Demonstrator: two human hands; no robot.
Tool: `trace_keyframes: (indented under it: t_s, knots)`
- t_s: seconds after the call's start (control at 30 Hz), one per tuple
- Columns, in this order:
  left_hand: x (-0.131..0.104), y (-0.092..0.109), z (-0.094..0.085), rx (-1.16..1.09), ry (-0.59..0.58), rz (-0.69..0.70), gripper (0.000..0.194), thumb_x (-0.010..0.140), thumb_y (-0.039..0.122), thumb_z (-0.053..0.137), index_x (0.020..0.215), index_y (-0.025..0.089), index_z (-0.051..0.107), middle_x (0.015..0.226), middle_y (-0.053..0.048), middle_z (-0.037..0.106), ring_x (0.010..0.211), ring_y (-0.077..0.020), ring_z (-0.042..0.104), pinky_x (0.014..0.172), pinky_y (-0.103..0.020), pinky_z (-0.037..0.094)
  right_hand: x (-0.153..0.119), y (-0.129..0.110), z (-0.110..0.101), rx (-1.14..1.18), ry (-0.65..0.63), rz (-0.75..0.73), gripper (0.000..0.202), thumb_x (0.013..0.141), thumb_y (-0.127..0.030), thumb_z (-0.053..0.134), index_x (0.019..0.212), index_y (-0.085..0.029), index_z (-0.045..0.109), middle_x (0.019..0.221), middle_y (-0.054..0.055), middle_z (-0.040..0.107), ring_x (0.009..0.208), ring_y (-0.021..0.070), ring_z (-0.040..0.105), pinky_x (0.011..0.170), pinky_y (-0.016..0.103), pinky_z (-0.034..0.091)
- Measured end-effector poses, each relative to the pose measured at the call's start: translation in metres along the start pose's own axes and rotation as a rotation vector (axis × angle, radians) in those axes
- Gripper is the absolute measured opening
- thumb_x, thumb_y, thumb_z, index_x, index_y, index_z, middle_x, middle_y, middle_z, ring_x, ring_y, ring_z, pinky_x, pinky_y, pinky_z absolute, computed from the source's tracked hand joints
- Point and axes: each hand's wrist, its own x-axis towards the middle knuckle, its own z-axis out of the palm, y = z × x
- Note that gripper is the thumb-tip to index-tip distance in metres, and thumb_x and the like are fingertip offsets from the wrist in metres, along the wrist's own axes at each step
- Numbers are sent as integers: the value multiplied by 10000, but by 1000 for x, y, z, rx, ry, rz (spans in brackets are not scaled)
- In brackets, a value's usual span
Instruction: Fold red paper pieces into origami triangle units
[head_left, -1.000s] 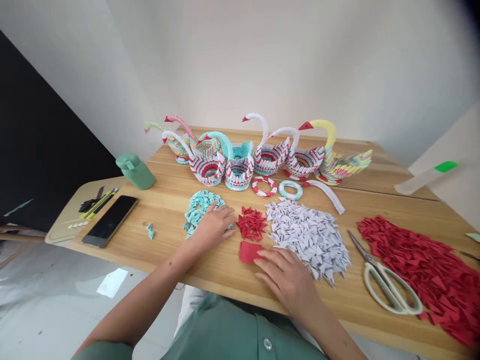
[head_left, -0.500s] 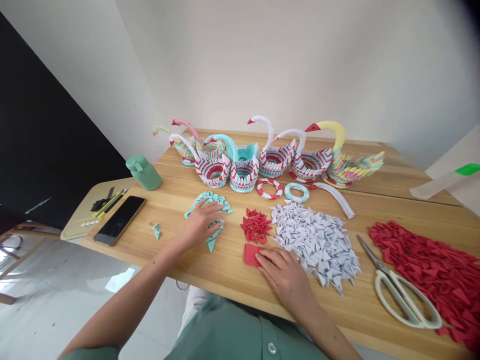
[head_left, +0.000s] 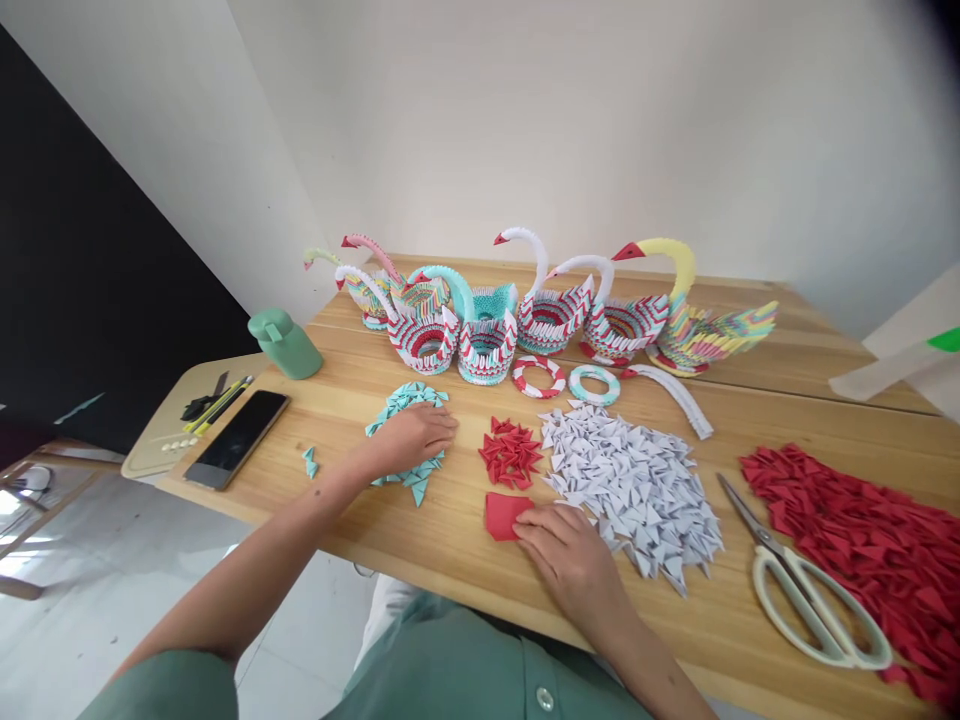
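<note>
My left hand [head_left: 415,436] lies over the right side of a pile of teal folded paper triangles [head_left: 405,398], palm down, fingers stretched toward the right. Some triangles are hidden beneath it. Between thumb and fingertips, my right hand [head_left: 566,555] pinches the right edge of a small red paper rectangle [head_left: 501,516] that rests on the table. Just behind that paper is a small heap of red folded triangles [head_left: 510,455]. A large heap of white folded triangles [head_left: 630,485] spreads beyond my right hand.
Several paper swans [head_left: 487,335] line the back. Two paper rings [head_left: 538,377] and a curved white neck piece [head_left: 679,400] lie before them. Scissors [head_left: 810,590] and more red triangles [head_left: 862,550] are right; a phone [head_left: 238,438] and green bottle [head_left: 285,345] left.
My left hand has slid to the right edge of the teal pile, and stray triangles there are drawn in or covered. My right hand stays on the red paper, barely shifted.
</note>
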Motion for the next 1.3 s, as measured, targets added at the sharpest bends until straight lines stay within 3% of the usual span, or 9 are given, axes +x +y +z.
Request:
trace_keyframes:
  t_s: [0.17, 0.3, 0.5, 0.7, 0.87, 0.97, 1.03, 1.17, 1.3]
  knots:
    - [-5, -25, -9, -18, 91, -106, 311, 941, 290, 437, 1142, 176, 646, 1237, -101, 641, 1192, -223, 559, 1050, -407, 394, 0, 1, 0, 26, -8, 9, 264, 982, -204, 418, 903, -192, 670, 906, 73, 703, 813, 214, 609, 727, 384, 497]
    - [8, -41, -1, 15, 69, -112, 330, 938, 291, 441, 1186, 172, 622, 1281, -100, 611, 1243, -231, 512, 1076, -422, 364, 0, 2, -1, 44, -7, 9, 268, 981, -197, 410, 898, -185, 665, 894, 73, 702, 804, 215, 616, 726, 393, 503]
    - [7, -39, 0, -32, -10, -92, 337, 954, 295, 403, 1141, 154, 645, 1230, -116, 643, 1182, -202, 563, 1024, -359, 418, 0, 4, -3, 54, -19, 2, 256, 974, -191, 413, 939, -195, 666, 913, 75, 702, 824, 218, 625, 734, 390, 511]
    - [-17, 2, -15, 87, 1, -141, 334, 936, 357, 448, 1183, 205, 614, 1284, -97, 605, 1249, -249, 496, 1104, -478, 275, 0, 4, -2, 83, -9, 11, 255, 975, -189, 415, 936, -197, 667, 910, 74, 701, 823, 216, 627, 724, 383, 510]
    - [-33, 40, 11, 150, -27, -77, 458, 875, 462, 525, 1260, 216, 560, 1385, -112, 510, 1341, -317, 365, 1123, -542, 186, -2, 6, -1, 77, 5, 2, 252, 980, -182, 410, 960, -187, 661, 934, 72, 703, 845, 217, 625, 748, 380, 508]
    - [-40, 45, 27, 141, 0, -124, 362, 908, 372, 502, 1233, 232, 578, 1366, -89, 533, 1324, -285, 400, 1126, -521, 207, -4, 6, 1, 68, 7, -10, 242, 976, -178, 420, 976, -190, 661, 942, 69, 706, 847, 217, 630, 762, 386, 506]
    - [-40, 47, 28, 115, 50, -150, 338, 913, 333, 503, 1225, 235, 585, 1377, -90, 522, 1328, -281, 397, 1121, -517, 229, -3, 5, 0, 68, 22, -7, 233, 970, -175, 432, 977, -198, 663, 940, 67, 708, 841, 217, 637, 757, 387, 507]
    - [-23, 70, 10, -105, 227, -119, 367, 886, 339, 554, 1215, 182, 600, 1386, -136, 506, 1332, -298, 386, 1096, -491, 293, 9, 1, -13, 93, 134, 112, 183, 943, -186, 480, 948, -208, 662, 964, 73, 702, 874, 220, 652, 786, 379, 508]
    - [9, 107, -8, -571, 299, -66, 371, 844, 335, 627, 1187, 193, 622, 1158, -101, 677, 1122, -232, 580, 986, -356, 421, 26, -5, -39, 164, 165, 348, 142, 915, -260, 532, 996, -221, 641, 860, 39, 707, 768, 202, 680, 692, 311, 532]
